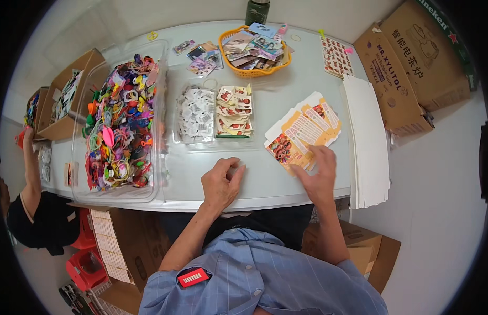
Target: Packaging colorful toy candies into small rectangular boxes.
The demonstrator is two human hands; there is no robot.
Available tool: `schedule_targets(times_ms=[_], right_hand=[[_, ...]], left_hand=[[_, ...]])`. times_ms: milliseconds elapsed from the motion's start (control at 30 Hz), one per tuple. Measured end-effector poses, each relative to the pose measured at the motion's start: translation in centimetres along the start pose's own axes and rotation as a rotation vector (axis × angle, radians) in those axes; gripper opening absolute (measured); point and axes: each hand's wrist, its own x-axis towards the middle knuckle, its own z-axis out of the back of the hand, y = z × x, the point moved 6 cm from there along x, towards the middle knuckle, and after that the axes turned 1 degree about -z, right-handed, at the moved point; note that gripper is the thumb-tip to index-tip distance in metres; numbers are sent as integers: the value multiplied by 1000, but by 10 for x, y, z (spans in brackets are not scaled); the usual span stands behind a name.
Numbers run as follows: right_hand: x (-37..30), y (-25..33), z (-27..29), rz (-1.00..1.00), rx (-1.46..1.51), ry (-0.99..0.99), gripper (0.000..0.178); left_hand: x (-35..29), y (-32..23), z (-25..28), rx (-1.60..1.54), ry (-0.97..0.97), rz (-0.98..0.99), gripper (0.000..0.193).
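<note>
The right hand (317,167) sets thumb and fingertips at the near edge of the fanned orange cartons (301,131) on the table (189,176); whether they pinch one, I cannot tell. A light edge grip should avoid creases; the left hand (222,184) curls loosely, thumb and forefinger apart.

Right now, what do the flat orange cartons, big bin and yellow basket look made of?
Flat orange cartons: likely thin paperboard, smooth finish; printed panels, white flaps.
Big bin: clear, glossy plastic, probably rigid; see-through walls, bright glints.
Yellow basket: probably moulded plastic; perforated wall, gloss unclear.
</note>
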Motion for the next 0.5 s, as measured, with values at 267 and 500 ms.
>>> schedule_targets(times_ms=[267, 500], right_hand=[[-1, -2, -41, -161, -181, 351, 57], [6, 1, -40, -18, -166, 196, 56]], left_hand=[[-2, -1, 2, -90, 20, -4, 18], [-2, -2, 4, -101, -8, -68, 17]])
